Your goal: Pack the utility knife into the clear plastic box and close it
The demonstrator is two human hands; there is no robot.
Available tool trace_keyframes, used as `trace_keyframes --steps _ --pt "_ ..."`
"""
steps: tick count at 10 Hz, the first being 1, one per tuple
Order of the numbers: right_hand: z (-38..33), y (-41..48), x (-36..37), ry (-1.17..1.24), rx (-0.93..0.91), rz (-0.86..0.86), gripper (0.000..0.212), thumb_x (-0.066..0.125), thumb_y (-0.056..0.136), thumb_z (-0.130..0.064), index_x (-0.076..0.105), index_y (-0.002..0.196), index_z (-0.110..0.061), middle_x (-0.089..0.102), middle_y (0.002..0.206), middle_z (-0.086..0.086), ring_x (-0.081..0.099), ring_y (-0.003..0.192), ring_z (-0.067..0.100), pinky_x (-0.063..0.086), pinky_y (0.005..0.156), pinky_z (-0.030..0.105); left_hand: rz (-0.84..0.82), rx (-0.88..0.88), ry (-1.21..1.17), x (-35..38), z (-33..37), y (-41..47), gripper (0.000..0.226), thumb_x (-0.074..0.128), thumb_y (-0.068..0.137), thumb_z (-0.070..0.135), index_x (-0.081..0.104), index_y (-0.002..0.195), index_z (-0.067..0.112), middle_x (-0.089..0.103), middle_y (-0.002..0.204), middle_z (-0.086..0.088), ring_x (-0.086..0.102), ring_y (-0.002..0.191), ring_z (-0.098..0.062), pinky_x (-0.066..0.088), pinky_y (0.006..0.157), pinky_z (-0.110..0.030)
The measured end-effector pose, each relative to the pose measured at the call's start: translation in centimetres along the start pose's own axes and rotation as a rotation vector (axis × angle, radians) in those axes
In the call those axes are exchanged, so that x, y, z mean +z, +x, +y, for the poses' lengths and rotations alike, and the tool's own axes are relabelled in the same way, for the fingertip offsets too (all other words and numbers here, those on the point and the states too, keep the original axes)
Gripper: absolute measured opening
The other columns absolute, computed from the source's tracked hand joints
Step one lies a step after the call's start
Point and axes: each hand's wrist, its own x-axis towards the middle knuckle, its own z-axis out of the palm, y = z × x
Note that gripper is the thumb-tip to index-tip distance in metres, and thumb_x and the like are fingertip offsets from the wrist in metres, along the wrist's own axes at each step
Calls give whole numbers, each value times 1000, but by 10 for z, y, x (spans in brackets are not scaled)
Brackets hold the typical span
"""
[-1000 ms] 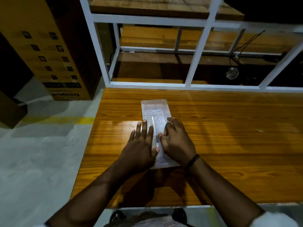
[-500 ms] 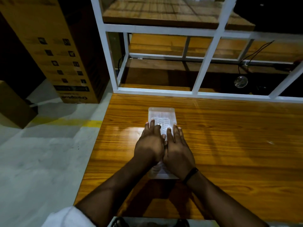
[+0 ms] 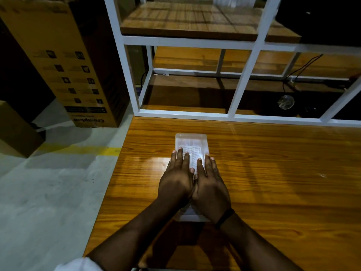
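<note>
A long clear plastic box (image 3: 191,142) lies lengthwise on the wooden table (image 3: 273,182), its lid down. Both hands lie flat on top of it, side by side, palms down. My left hand (image 3: 176,179) covers the left half, and my right hand (image 3: 212,185) covers the right half, a dark band on its wrist. Fingers are stretched out and close together. The far end and the near end of the box stick out from under the hands. The utility knife is hidden; only a ribbed pattern shows through the lid.
A white metal shelf frame (image 3: 244,79) stands along the table's far edge, with wooden shelves and a cable behind it. A tall cardboard carton (image 3: 64,61) stands on the grey floor at the left, beyond the table's left edge. A yellow floor line (image 3: 78,149) runs there.
One second ago my right fingers were curled at the box's middle; now both hands lie flat on the lid, pushed forward. The head has tilted so the shelf shows more.
</note>
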Motion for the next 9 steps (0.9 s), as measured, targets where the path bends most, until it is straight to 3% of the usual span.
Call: trace_keyframes --steps 2,3,4,5,6,7,8,9 --pt "4 1 7 -15 -15 -37 60 18 108 -34 42 147 5 33 156 31 26 150 40 32 118 50 -43 3 12 -2 -2 2 66 27 102 37 48 147 -6 40 158 -30 36 149 -45 41 117 -51" --pt "8 0 14 -53 -42 -101 60 14 109 -33 36 149 6 29 157 32 18 152 41 27 120 51 -97 -22 -10 -7 -3 1 86 -1 91 50 21 161 5 8 172 -18 3 160 -34 14 129 -38" --pt "7 2 13 -85 -63 -116 62 11 108 -33 37 148 6 32 156 33 19 152 42 26 120 51 -121 -19 23 -13 -2 2 90 -8 86 51 13 163 10 0 173 -13 -3 161 -29 9 129 -34" --pt "5 4 3 -87 -38 -82 68 10 105 -37 54 139 3 48 146 31 42 142 42 32 116 45 -142 -16 51 -18 -1 1 89 -9 85 51 9 164 14 -2 174 -9 -4 161 -26 8 128 -32" --pt "7 6 -4 -82 -16 -30 56 28 101 -36 61 132 -4 57 141 25 54 133 39 45 110 43 -124 -14 16 -21 -5 -1 75 2 98 51 7 164 16 -4 174 -5 -2 161 -22 7 128 -30" --pt "11 19 -13 -101 -42 1 53 37 90 -33 62 130 -9 61 139 19 57 130 36 49 103 47 -102 -20 -77 -30 -12 -4 66 23 108 46 -1 165 22 -13 173 2 -2 161 -17 8 128 -27" --pt "12 33 -20 -124 -67 56 52 39 90 -32 61 131 -10 61 139 17 57 130 35 46 104 45 -45 -36 -92 -43 -18 3 65 23 109 46 -3 165 23 -18 172 5 -7 161 -16 11 130 -30" --pt "5 62 -38 -81 -96 74 51 44 94 -30 54 139 -10 50 150 18 44 142 35 37 112 46 38 15 -35 -69 -18 27 64 22 109 47 2 164 22 -15 173 2 -7 160 -18 17 130 -36"
